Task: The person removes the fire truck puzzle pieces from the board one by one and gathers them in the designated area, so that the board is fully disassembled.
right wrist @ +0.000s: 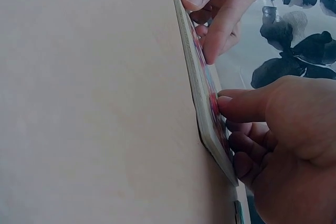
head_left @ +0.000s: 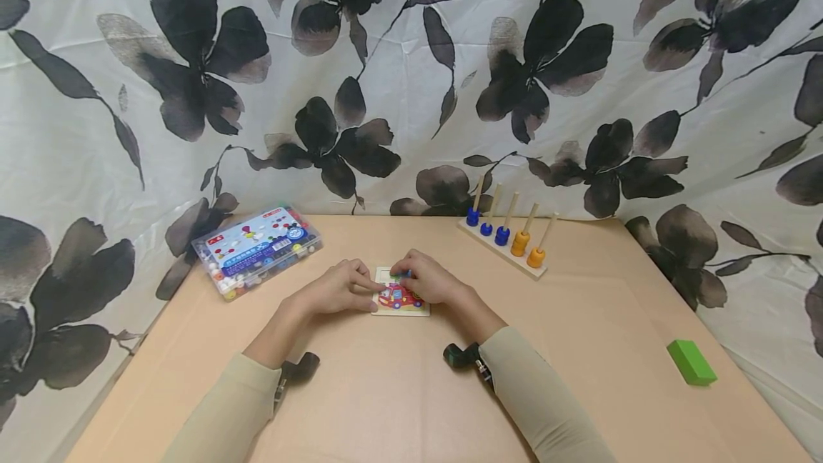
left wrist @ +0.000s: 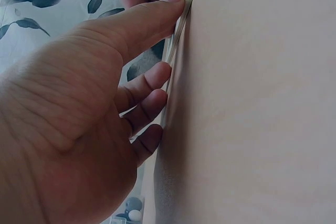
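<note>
A thin, square picture puzzle [head_left: 400,299] with a red car on it lies flat on the table, between both hands. My left hand [head_left: 341,287] is at its left side: the thumb touches the edge and the straight index finger rests on the picture. In the left wrist view, the other left fingers [left wrist: 148,109] lie loosely beside the board. From the upper right, my right hand [head_left: 432,277] reaches over the puzzle, bent fingers and thumb pinching a small puzzle piece [head_left: 406,274] that they mostly hide. In the right wrist view the right thumb [right wrist: 244,104] meets the picture surface.
A clear plastic box [head_left: 257,249] of coloured beads stands at the back left. Toward the back right is a wooden peg stand [head_left: 508,243] with blue and orange rings. A green block [head_left: 691,362] lies near the right table edge. Floral cloth [head_left: 411,91] hangs behind.
</note>
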Demonstrator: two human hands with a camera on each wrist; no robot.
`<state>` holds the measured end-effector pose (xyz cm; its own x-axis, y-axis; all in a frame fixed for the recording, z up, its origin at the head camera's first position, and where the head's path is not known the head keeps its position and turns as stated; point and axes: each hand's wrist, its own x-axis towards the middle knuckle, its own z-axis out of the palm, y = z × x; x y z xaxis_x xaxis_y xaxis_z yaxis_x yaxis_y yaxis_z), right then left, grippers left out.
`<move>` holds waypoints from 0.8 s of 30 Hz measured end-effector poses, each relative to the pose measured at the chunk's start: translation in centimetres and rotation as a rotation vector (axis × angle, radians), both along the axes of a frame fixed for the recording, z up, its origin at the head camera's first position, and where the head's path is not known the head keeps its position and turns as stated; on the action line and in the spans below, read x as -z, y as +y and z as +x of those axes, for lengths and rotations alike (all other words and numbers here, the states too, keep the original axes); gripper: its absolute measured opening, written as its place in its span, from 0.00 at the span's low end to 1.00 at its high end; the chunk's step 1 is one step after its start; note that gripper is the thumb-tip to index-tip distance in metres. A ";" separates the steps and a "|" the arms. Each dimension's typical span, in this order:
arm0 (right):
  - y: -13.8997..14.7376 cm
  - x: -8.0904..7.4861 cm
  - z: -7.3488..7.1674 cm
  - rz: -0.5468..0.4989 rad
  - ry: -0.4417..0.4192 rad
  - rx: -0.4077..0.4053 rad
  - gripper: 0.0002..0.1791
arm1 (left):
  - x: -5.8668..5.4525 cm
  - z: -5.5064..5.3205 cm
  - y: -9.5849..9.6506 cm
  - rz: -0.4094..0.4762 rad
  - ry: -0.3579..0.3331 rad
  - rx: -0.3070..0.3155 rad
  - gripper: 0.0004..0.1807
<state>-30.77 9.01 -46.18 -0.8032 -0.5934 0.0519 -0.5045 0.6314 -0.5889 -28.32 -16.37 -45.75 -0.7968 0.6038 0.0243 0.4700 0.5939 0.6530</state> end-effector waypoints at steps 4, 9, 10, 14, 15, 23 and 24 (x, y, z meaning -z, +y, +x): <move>0.0 0.0 0.0 0.002 -0.001 0.005 0.13 | -0.1 0.1 0.0 -0.004 0.001 -0.003 0.22; 0.0 0.2 -0.1 0.008 -0.014 0.004 0.13 | -0.1 0.1 0.1 -0.008 -0.001 -0.007 0.21; 0.0 0.2 -0.1 0.007 -0.014 0.003 0.13 | -0.1 0.1 0.1 -0.008 -0.001 -0.007 0.21; 0.0 0.3 -0.2 0.006 -0.016 0.005 0.13 | -0.1 0.1 0.1 -0.008 0.001 -0.006 0.21; -0.1 0.3 -0.2 0.005 -0.015 0.006 0.12 | -0.1 0.1 0.1 -0.007 0.000 -0.006 0.21; -0.1 0.4 -0.2 -0.003 -0.009 0.012 0.12 | -0.2 0.2 0.1 -0.006 -0.001 -0.005 0.21; -0.1 0.4 -0.2 -0.005 -0.007 0.012 0.12 | -0.2 0.2 0.1 -0.008 0.000 -0.005 0.21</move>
